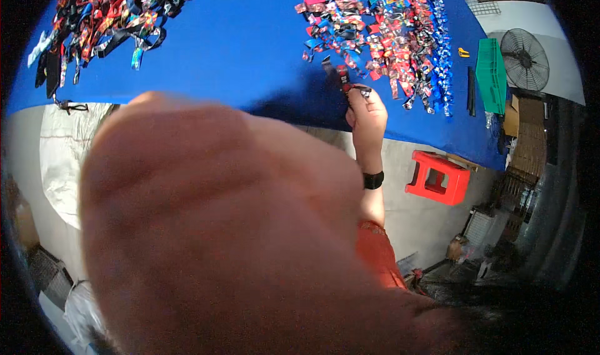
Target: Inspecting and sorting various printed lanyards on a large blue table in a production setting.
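Note:
My left hand [206, 230] fills much of the view, very close and blurred. Its fingers are too smeared to read, and it hides part of the blue-covered table [231, 36]. Beyond it, at the table's near edge, my right hand [369, 112] is closed on a short red-and-black patterned strap [343, 75]. Rows of colourful patterned straps [390, 39] lie just past this hand, with bright blue ones at their right end. A tangled heap of similar straps [109, 20] lies at the far left of the table.
A green plastic crate [490, 77] stands at the table's right end, near a black-grilled fan [525, 58]. Nearby on the cloth lies a small yellow tool [463, 52]. A red stool [439, 178] is on the floor at right, and a white sack [59, 161] is at left.

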